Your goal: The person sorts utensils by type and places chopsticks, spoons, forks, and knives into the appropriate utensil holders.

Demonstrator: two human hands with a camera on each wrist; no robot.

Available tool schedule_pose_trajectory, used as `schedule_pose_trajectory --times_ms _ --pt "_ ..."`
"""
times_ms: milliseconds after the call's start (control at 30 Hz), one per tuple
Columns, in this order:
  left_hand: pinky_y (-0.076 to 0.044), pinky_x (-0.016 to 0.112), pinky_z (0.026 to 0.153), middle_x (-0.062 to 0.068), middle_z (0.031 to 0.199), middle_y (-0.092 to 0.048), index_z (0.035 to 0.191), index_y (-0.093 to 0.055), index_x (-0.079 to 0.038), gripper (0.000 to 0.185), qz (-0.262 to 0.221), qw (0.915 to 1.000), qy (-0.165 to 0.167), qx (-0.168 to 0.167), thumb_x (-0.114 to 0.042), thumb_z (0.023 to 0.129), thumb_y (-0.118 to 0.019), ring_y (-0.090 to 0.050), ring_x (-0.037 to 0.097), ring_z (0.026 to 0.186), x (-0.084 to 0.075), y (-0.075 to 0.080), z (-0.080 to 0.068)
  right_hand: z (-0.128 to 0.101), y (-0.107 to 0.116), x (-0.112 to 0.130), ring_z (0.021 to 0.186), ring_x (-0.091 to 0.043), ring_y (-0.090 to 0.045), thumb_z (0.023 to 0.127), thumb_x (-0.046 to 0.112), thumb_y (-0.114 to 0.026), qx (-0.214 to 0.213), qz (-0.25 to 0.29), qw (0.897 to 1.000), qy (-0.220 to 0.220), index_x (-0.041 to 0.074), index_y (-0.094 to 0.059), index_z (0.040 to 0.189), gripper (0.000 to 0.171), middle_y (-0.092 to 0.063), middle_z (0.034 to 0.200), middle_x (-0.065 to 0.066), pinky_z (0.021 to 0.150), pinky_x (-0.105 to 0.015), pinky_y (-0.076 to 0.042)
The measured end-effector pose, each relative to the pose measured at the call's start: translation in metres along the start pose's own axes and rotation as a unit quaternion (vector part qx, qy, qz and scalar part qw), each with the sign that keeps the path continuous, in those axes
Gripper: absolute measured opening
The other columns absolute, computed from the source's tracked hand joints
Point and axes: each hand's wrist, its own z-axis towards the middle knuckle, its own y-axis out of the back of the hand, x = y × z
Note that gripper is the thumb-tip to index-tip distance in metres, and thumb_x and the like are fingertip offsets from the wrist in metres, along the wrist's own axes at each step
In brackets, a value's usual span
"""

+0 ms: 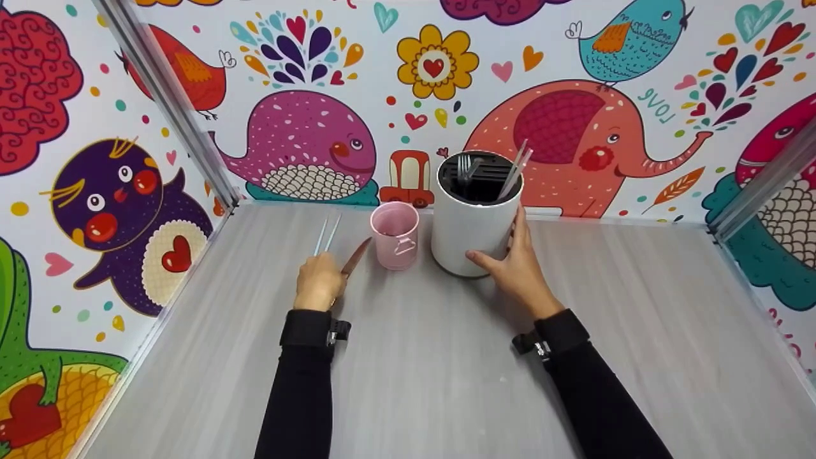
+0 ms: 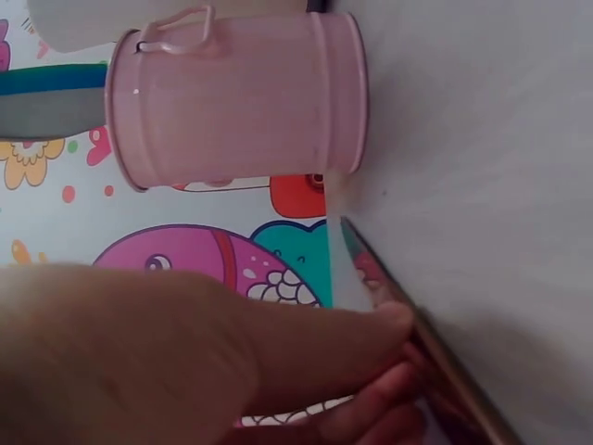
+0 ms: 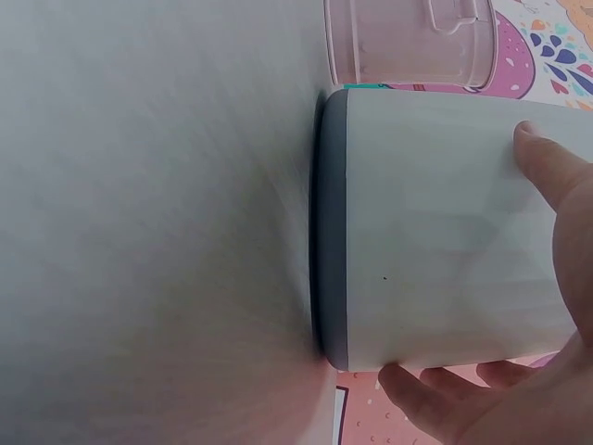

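My left hand (image 1: 320, 280) pinches a knife (image 2: 394, 292) between thumb and fingers, low over the table. In the head view its blade points toward the pink cup (image 1: 395, 239). Two thin pale-blue sticks (image 1: 326, 234) jut out past the same hand; I cannot tell whether it holds them. My right hand (image 1: 519, 271) grips a white cylindrical cutlery holder (image 1: 472, 233), thumb across the front and fingers round the right side. The holder stands upright with a black slotted insert. Forks (image 1: 465, 169) and two clear sticks (image 1: 515, 171) poke out of its top.
The pink cup, with a small wire handle, stands upright between the left hand and the holder. Behind them rises a back wall (image 1: 433, 127) printed with cartoon animals; side walls close off left and right. The table (image 1: 414, 370) is pale wood grain.
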Motion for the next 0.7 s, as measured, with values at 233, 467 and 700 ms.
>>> schedule_pose_trajectory --times_ms 233,467,700 --pt "-0.058 0.054 0.080 0.027 0.101 -0.071 0.091 -0.071 0.004 0.017 0.001 0.9997 -0.007 0.024 -0.009 0.080 -0.073 -0.069 0.046 0.093 -0.0009 0.0032 -0.0015 -0.0003 0.0000 -0.0007 0.148 -0.030 -0.030 0.068 0.055 -0.086 -0.001 -0.012 1.000 -0.003 0.041 0.008 0.157 0.130 -0.017 0.165 -0.008 0.120 -0.054 -0.031" --pt "-0.057 0.049 0.075 0.022 0.097 -0.071 0.085 -0.070 0.001 0.010 -0.010 0.9990 -0.010 0.042 -0.008 0.081 -0.066 -0.066 0.038 0.086 0.0021 -0.0007 0.0023 0.0002 0.0003 0.0004 0.148 -0.029 -0.030 0.068 0.055 -0.086 0.000 -0.011 1.000 -0.007 0.043 0.009 0.157 0.130 -0.015 0.166 -0.006 0.120 -0.053 -0.030" --pt "-0.050 0.039 0.067 0.016 0.088 -0.067 0.080 -0.068 -0.002 0.010 -0.002 0.9979 -0.013 0.064 -0.011 0.080 -0.063 -0.058 0.030 0.077 0.0001 -0.0046 0.0053 0.0000 -0.0002 -0.0004 0.148 -0.029 -0.030 0.068 0.053 -0.087 -0.001 -0.006 1.000 -0.005 0.043 0.008 0.156 0.131 -0.015 0.166 -0.005 0.121 -0.054 -0.029"
